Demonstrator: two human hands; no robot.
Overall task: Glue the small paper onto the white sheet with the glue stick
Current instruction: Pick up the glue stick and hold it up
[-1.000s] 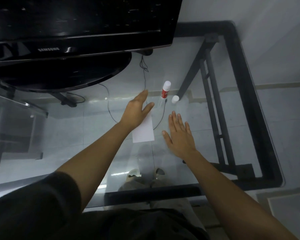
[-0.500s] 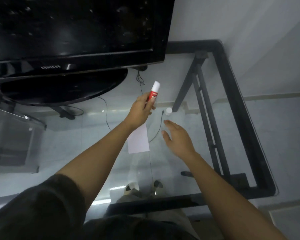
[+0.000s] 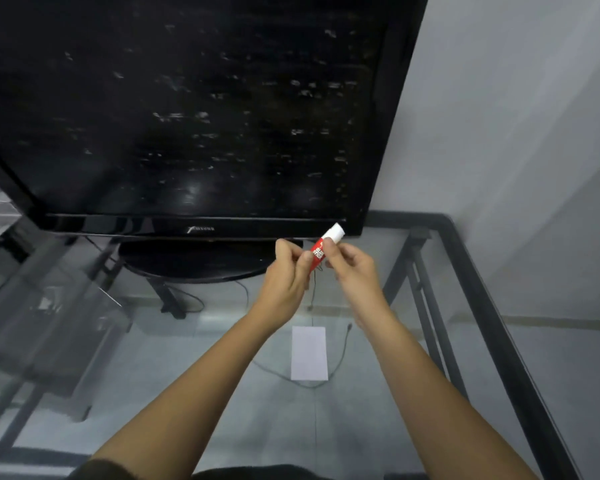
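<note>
Your left hand [image 3: 284,278] and right hand [image 3: 352,268] both pinch the glue stick [image 3: 323,249] with closed fingers above the paper [image 3: 309,353] on the glass surface [image 3: 222,393].

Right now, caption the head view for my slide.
Both hands, left hand and right hand, hold a glue stick above white paper.

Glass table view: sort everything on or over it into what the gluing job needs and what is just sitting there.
Belongs to the job:
- glue stick, held up by the left hand and right hand
- white paper, flat on the glass table

Just lying about:
- television on its stand
- cable beside the paper
</note>
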